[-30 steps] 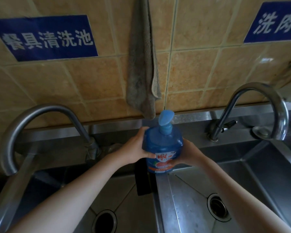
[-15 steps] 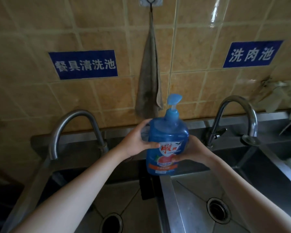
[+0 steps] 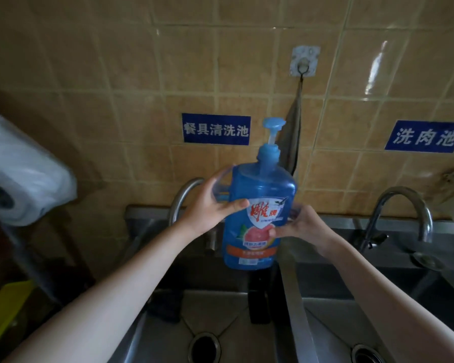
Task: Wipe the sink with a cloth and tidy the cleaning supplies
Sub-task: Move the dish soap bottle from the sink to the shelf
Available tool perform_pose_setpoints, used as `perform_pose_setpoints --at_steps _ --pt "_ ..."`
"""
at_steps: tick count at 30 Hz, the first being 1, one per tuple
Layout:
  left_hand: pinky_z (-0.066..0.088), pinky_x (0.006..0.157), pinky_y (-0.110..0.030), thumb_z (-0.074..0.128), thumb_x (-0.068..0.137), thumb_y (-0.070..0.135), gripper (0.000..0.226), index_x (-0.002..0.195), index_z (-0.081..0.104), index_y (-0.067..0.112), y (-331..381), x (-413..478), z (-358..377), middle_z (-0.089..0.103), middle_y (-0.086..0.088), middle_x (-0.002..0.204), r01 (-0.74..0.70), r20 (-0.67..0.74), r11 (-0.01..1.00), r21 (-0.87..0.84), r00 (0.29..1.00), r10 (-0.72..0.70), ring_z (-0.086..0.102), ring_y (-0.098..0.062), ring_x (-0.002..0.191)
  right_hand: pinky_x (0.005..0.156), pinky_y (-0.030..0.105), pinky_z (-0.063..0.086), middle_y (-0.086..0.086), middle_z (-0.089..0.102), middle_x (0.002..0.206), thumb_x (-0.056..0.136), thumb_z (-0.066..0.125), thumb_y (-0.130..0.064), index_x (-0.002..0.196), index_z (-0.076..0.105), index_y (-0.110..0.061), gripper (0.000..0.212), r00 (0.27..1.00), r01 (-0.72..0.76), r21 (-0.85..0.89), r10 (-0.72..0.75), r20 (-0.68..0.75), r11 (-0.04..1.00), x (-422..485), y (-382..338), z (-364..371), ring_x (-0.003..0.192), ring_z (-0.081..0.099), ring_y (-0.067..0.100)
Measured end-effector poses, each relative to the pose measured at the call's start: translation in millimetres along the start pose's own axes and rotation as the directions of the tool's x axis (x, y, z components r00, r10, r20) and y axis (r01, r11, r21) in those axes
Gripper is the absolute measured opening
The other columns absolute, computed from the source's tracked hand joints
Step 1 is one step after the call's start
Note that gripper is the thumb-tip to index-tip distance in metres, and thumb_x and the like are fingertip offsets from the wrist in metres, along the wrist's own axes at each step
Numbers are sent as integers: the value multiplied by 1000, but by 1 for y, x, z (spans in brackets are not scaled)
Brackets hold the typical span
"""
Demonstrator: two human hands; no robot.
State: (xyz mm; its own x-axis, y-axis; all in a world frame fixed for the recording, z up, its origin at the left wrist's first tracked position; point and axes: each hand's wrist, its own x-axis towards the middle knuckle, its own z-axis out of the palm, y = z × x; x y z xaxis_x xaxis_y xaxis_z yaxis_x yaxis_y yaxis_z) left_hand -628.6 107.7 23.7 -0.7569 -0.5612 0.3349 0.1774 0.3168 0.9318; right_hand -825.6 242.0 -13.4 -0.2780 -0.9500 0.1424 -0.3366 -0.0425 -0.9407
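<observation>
Tan glazed wall tiles (image 3: pixel 95 74) form the background above a double stainless-steel sink (image 3: pixel 294 297) with a raised metal divider between its two basins. Two blue rectangular signs with white characters are fixed to the tiles: the left sign (image 3: pixel 216 129) lies above and left of the fingers, the right sign (image 3: pixel 426 137) above and to their right. A square metal wall hook (image 3: pixel 304 61) carries a grey-brown cloth (image 3: pixel 294 134), which hangs straight down, its lower part hidden behind the bottle.

The blue translucent plastic pump bottle of dish detergent (image 3: pixel 257 210) is held upright in the air above the divider, clear of the sink. Its light-blue pump head (image 3: pixel 274 123) stands well above the fingers. The left hand (image 3: pixel 210 205) grips the bottle's left side, thumb pressed across the front beside the red-and-white label (image 3: pixel 264 213), the fingers (image 3: pixel 222 176) wrapped behind a side handle. The right hand (image 3: pixel 302 224) clamps the bottle's lower right side, its thumb on the label.

A curved steel tap (image 3: pixel 184 195) rises just behind the left hand; a second curved steel tap (image 3: pixel 401 213) stands well to the right of the right hand. Two round drains, the left drain (image 3: pixel 204 347) and the right drain (image 3: pixel 364 356), lie below the forearms. At far left, well apart from the fingers, are a blurred white plastic-wrapped roll (image 3: pixel 19 174) and a yellow-green flat object (image 3: pixel 5 313).
</observation>
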Motion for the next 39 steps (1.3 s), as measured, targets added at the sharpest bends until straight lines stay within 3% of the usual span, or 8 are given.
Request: perform_pose_setpoints --at_steps 4,8,12,15,22,27,33,39 --pt "55 76 -23 75 59 36 74 125 42 38 28 -29 -44 56 5 124 -8 -83 1000 -23 996 6 57 -8 112 85 24 55 0 73 107 62 83 -10 107 67 -20 49 989 93 40 -97 112 995 19 -38 40 101 67 14" --pt "54 73 -21 73 74 16 61 122 44 38 49 -59 -89 58 0 124 -37 -201 997 73 978 51 57 -14 112 81 21 54 -1 74 102 65 79 5 102 69 -17 44 968 162 83 -175 180 983 43 -62 88 96 69 12" --pt "56 75 -24 74 74 16 63 129 46 29 69 -94 -137 59 -2 124 -23 -308 989 145 949 67 57 -15 114 89 33 53 1 72 109 61 85 -10 107 68 -16 49 941 173 131 -202 269 976 66 -86 140 104 66 19" --pt "56 81 -30 75 66 33 74 133 44 28 85 -126 -174 63 1 119 2 -384 972 234 919 91 59 -13 110 87 30 54 2 70 113 65 85 -15 110 67 -19 49 897 198 176 -251 365 964 80 -107 185 106 66 19" --pt "53 68 -18 77 65 36 78 134 42 30 112 -206 -248 69 8 105 31 -537 952 304 831 145 64 -3 98 97 52 46 17 65 121 64 87 -17 119 62 -8 61 770 168 363 -352 532 916 102 -145 299 114 60 36" --pt "53 68 -19 76 67 28 74 133 43 31 128 -261 -290 72 4 94 44 -625 947 318 761 174 68 -9 92 85 34 54 16 67 118 69 81 -9 118 63 -8 52 665 172 445 -437 606 879 102 -174 373 108 64 32" --pt "56 75 -26 79 64 35 80 136 43 30 142 -327 -335 63 3 121 78 -712 944 319 677 185 64 -14 105 82 31 54 14 68 116 68 80 -2 119 63 -7 54 575 129 512 -485 659 849 100 -202 461 106 66 29" --pt "55 79 -28 80 70 23 67 126 48 39 146 -379 -379 65 4 120 127 -824 932 339 518 230 62 -19 110 84 34 53 15 64 122 70 78 -4 124 60 -11 57 515 32 579 -510 689 815 100 -226 549 111 62 30"
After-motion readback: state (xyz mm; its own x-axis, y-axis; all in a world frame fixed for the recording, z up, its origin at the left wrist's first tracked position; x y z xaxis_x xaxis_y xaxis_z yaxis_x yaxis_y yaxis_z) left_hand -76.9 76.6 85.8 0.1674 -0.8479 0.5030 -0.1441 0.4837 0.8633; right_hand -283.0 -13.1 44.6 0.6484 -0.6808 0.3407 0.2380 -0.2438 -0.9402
